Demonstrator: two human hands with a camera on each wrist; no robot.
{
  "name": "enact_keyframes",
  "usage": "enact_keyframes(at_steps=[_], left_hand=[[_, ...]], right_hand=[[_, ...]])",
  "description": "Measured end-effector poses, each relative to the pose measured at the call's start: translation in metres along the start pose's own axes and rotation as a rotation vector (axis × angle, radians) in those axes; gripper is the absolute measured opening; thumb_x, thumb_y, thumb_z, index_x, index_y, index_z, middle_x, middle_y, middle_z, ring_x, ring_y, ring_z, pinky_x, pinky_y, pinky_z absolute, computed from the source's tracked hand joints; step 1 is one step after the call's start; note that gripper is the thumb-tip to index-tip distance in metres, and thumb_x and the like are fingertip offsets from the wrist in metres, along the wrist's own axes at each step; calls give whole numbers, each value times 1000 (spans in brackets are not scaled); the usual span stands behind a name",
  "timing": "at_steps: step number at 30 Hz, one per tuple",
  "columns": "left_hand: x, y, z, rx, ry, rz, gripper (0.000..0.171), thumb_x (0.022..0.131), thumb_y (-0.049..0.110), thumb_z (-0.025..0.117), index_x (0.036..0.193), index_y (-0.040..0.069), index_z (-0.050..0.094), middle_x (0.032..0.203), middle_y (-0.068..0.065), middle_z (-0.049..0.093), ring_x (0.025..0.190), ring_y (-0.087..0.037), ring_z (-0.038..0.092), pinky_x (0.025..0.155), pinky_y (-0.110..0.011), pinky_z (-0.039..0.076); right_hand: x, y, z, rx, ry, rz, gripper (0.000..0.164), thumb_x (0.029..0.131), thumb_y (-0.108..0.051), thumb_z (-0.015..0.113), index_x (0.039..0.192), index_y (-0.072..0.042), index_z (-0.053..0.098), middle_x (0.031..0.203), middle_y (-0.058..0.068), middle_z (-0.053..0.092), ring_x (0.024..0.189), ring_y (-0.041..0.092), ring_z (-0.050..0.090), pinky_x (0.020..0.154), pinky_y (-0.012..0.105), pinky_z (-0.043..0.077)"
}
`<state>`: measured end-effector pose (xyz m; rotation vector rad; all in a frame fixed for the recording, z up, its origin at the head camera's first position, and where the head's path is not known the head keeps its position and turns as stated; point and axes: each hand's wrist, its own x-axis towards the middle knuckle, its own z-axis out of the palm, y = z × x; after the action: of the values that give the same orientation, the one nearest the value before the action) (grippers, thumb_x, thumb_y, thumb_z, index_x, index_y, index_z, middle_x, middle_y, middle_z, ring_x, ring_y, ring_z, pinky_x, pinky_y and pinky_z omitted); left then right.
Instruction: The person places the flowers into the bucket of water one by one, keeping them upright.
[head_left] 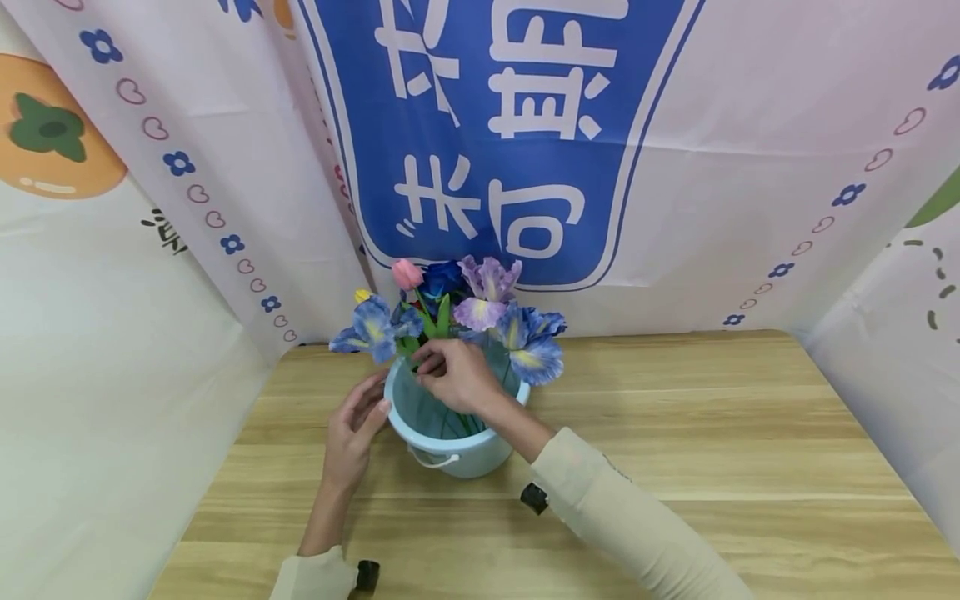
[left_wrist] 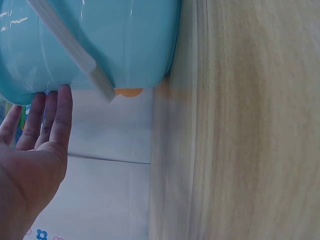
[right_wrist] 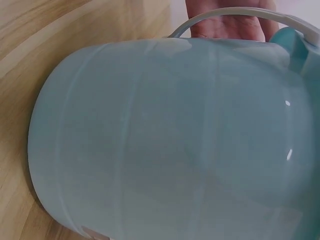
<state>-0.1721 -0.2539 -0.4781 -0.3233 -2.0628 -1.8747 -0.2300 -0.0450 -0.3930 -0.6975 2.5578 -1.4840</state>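
A light blue bucket (head_left: pixel 480 458) stands upright on the table, holding artificial flowers that lean over its far rim. Among them are a pink tulip (head_left: pixel 407 274), a blue rose (head_left: pixel 441 277), a purple iris (head_left: pixel 489 287), and blue irises (head_left: pixel 536 360) at either side. My right hand (head_left: pixel 463 379) reaches over the bucket, fingers curled and thumb in, seemingly pinching a flower stem; the grip is partly hidden. With fingers nearly straight, my left hand (left_wrist: pixel 40 155) touches the bucket's left side near the rim. In the right wrist view, the bucket's wall (right_wrist: pixel 150 140) covers most of the flowers' side.
The bucket's white handle (head_left: pixel 437 460) hangs down at the front. Wood-grain table (head_left: pixel 712 433) stretches around the bucket. Behind it hangs a white cloth with a blue printed panel (head_left: pixel 480 150). Black wrist devices (head_left: pixel 534 498) sit by both sleeves.
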Motion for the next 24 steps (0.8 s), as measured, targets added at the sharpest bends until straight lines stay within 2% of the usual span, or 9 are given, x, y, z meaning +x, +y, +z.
enact_keyframes(at_steps=[14, 19, 24], left_hand=[[0, 2, 2, 25, -6, -28, 46, 105, -2, 60, 150, -8, 54, 128, 9, 71, 117, -3, 70, 94, -19, 63], [0, 2, 1, 32, -3, -34, 47, 105, -1, 59, 151, -9, 53, 128, 10, 70, 117, -3, 70, 93, -18, 64], [-1, 2, -1, 33, 7, -31, 48, 104, -2, 59, 150, -11, 51, 126, 12, 71, 116, -2, 70, 94, -18, 63]], right_hand=[[-15, -1, -12, 70, 9, -13, 30, 97, -16, 79, 127, -9, 76, 111, 6, 81, 100, 20, 78, 84, 29, 66], [-25, -4, -20, 77, 13, -8, 33, 98, -19, 80, 129, -11, 75, 111, 2, 81, 101, 18, 78, 90, 33, 66], [-34, -5, -29, 114, 8, 11, 36, 98, -21, 79, 132, -10, 73, 112, 1, 80, 102, 16, 76, 88, 33, 66]])
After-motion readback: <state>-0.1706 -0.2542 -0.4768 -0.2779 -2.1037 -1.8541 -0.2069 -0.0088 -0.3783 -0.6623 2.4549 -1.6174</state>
